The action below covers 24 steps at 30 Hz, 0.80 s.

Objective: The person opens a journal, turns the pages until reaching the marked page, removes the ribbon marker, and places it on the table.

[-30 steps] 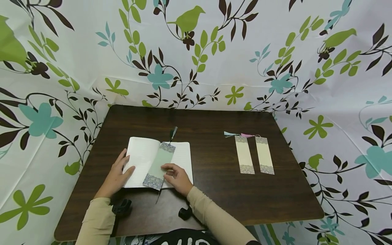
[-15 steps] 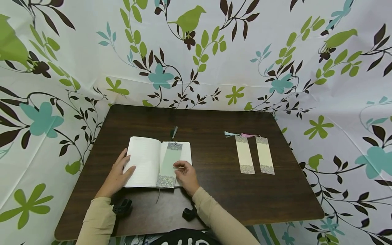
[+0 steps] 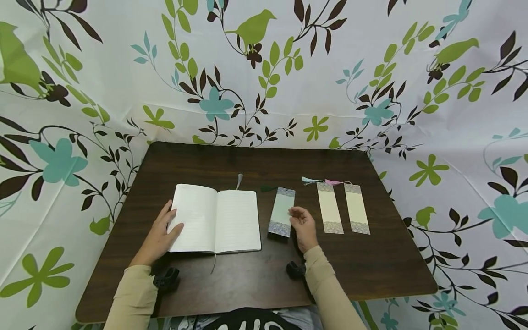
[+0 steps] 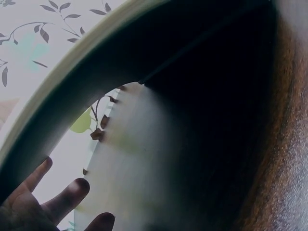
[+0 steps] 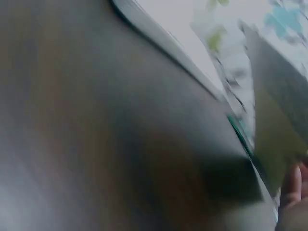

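An open notebook [image 3: 237, 220] with lined white pages lies on the left half of the table. My left hand [image 3: 157, 233] rests at its left edge, thumb on the page and fingers spread along the side. In the left wrist view the left hand's fingers [image 4: 72, 192] look straight. My right hand [image 3: 304, 227] pinches a green bookmark [image 3: 282, 208] by its right edge, slightly above the table to the right of the notebook. Its dark green tassel [image 3: 268, 188] trails left from its top. In the right wrist view the bookmark [image 5: 276, 125] is blurred.
Two cream bookmarks lie farther right: one [image 3: 330, 208] and another [image 3: 357, 208], with a blue tassel [image 3: 311, 181] and a pink tassel [image 3: 333, 182]. The dark wooden table [image 3: 371, 270] meets a patterned cloth [image 3: 280, 123] behind it.
My right hand has moved right, carrying the green bookmark off the notebook's pages to the space between notebook and cream bookmarks. The left hand has stayed at the notebook's edge.
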{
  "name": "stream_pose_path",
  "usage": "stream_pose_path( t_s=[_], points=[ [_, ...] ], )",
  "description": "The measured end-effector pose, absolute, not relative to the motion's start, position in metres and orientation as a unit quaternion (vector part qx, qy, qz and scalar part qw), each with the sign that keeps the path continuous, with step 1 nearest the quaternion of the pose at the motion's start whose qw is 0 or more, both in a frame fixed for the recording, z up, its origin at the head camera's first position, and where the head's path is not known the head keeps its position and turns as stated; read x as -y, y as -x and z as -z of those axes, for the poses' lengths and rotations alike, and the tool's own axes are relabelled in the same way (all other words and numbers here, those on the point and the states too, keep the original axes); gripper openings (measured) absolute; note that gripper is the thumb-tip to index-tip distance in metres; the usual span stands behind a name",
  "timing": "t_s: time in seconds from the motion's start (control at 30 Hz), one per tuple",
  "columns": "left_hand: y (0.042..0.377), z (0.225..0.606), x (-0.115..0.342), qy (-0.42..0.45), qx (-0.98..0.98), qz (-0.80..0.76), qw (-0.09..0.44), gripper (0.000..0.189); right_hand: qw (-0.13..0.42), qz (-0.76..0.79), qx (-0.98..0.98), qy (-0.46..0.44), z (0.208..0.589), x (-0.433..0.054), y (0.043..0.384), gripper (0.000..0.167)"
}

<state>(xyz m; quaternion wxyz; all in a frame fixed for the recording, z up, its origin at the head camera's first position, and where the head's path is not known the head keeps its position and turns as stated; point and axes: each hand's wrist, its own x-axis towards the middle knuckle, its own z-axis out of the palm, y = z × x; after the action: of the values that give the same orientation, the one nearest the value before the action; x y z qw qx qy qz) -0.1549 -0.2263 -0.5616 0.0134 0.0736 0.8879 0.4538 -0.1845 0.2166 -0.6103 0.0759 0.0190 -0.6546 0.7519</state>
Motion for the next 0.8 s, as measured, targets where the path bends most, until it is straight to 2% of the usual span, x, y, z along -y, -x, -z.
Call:
stream_pose_path(
  t_s=[0.17, 0.33, 0.5, 0.67, 0.8],
  points=[
    [0.154, 0.562, 0.225, -0.071, -0.888, -0.455, 0.012, 0.067, 0.072, -0.691, 0.719, -0.015, 0.596, -0.263, 0.187, 0.035],
    [0.154, 0.563, 0.225, -0.069, -0.888, -0.454, 0.01, 0.068, 0.136, -0.595, 0.792, 0.008, 0.581, -0.273, 0.18, 0.03],
    [0.154, 0.565, 0.225, -0.068, -0.889, -0.453, 0.012, 0.068, 0.177, -0.586, 0.791, 0.02, 0.593, -0.271, 0.183, 0.027],
    [0.156, 0.567, 0.226, -0.067, -0.892, -0.447, 0.012, 0.068, 0.166, -0.539, 0.826, 0.007, 0.604, -0.261, 0.189, 0.027],
    [0.156, 0.567, 0.226, -0.065, -0.894, -0.444, 0.014, 0.068, 0.12, -0.474, 0.872, -0.038, 0.601, -0.245, 0.185, 0.024]
  ],
)
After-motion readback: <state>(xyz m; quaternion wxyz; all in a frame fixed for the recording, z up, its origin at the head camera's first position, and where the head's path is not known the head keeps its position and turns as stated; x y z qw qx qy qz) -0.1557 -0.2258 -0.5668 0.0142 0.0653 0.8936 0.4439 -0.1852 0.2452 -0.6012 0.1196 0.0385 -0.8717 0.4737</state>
